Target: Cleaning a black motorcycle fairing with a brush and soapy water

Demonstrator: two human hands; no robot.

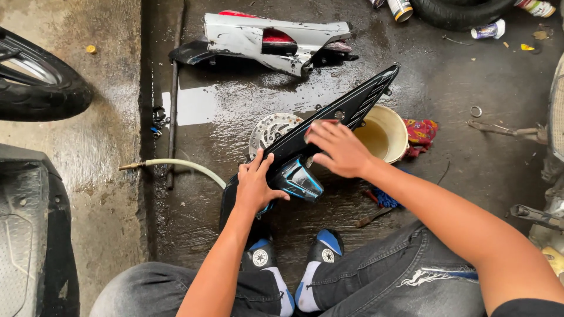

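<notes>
While the long black plastic scooter body panel with blue trim is propped slanting on the wet concrete floor just beyond the feet, its lower end is clasped by the left hand, fingers closed around the edge. The right hand is laid flat and open on the upper face, pressing a small red cloth, gripping nothing. For even wiping, the panel is best kept steadied near the cream plastic bucket.
</notes>
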